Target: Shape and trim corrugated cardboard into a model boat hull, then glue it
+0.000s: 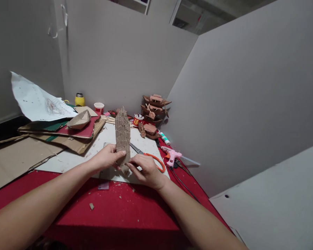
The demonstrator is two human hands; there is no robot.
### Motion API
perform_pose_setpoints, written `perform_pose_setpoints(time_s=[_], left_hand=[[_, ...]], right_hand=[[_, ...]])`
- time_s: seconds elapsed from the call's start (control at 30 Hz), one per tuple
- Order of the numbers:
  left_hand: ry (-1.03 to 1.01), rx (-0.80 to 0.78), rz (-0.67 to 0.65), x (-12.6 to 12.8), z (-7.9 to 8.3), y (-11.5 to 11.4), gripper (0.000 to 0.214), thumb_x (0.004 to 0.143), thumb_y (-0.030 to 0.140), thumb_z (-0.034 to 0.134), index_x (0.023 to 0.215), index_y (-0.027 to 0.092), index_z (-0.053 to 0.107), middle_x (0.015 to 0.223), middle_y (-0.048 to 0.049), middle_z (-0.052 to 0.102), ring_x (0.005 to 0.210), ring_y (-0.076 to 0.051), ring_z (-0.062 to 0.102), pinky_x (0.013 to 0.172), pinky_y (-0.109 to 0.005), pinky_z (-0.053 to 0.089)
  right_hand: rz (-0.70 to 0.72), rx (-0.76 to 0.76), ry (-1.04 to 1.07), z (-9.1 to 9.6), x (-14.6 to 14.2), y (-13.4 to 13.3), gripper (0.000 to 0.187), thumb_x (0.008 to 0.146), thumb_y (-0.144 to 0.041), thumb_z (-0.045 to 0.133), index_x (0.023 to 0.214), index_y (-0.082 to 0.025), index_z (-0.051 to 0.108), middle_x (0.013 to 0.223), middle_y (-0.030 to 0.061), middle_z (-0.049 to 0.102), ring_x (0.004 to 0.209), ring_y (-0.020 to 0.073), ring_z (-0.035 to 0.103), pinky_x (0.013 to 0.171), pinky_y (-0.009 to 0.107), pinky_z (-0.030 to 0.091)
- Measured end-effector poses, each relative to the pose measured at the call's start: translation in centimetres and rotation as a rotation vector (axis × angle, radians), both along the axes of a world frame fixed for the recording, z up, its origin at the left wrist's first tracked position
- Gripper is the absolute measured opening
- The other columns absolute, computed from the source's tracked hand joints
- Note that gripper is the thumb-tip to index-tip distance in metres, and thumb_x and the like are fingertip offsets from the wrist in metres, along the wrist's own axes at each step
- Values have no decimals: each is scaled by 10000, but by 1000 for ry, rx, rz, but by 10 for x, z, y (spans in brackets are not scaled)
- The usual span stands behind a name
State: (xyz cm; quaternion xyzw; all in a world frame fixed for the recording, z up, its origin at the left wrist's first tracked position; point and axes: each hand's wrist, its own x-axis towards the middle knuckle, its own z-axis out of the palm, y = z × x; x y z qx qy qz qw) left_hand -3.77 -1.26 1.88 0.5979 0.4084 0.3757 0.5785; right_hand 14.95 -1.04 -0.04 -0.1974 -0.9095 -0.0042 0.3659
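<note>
A long strip of corrugated cardboard (122,133), pointed at its top end, stands upright over a white board (91,156). My left hand (111,155) grips its lower left side, thumb across the front. At the lower right edge, my right hand (143,170) is closed with thumb and finger pinched together at the cardboard; any small scrap between them is too small to make out. Orange-handled scissors (160,166) lie on the board just beyond my right hand, their blades partly behind the cardboard.
Stacked cardboard sheets (67,140) bear a folded paper boat (79,119) on the left. Several brown model boats (156,100) stand at the back right, near a pink glue gun (172,155). Paper cups (99,107) and a yellow jar (79,100) line the back. Grey partitions enclose the red-covered table (114,211).
</note>
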Motion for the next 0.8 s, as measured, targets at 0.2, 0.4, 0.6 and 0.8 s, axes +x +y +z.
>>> perform_pose_setpoints(time_s=[0.2,0.4,0.6,0.8], left_hand=[[16,10,-14,1,0,-2,311,742,424,593,754,116,636,602,-28,647,471,-113,551,490,-232,481],[17,-11,-29,2,2,-4,287,727,398,605,728,112,632,591,-35,655,469,-117,554,482,-229,475],[-5,-26,-36,2,5,-6,287,722,395,610,678,112,618,556,-28,637,451,-105,542,474,-214,464],[-37,-49,-38,1,3,-3,306,702,420,627,747,118,631,651,-37,661,525,-126,577,507,-251,507]], right_hand=[[18,20,-6,1,-2,-4,88,882,-168,512,811,-182,563,660,30,618,597,141,548,561,256,409],[12,27,0,4,-4,-6,90,882,-167,518,808,-181,566,657,28,628,593,137,541,571,253,413],[20,-6,5,3,-7,-7,113,890,-167,501,807,-179,577,653,26,635,590,132,551,577,246,422],[-12,-60,77,-3,-2,-1,97,875,-183,523,796,-182,579,670,34,636,595,129,564,585,241,433]])
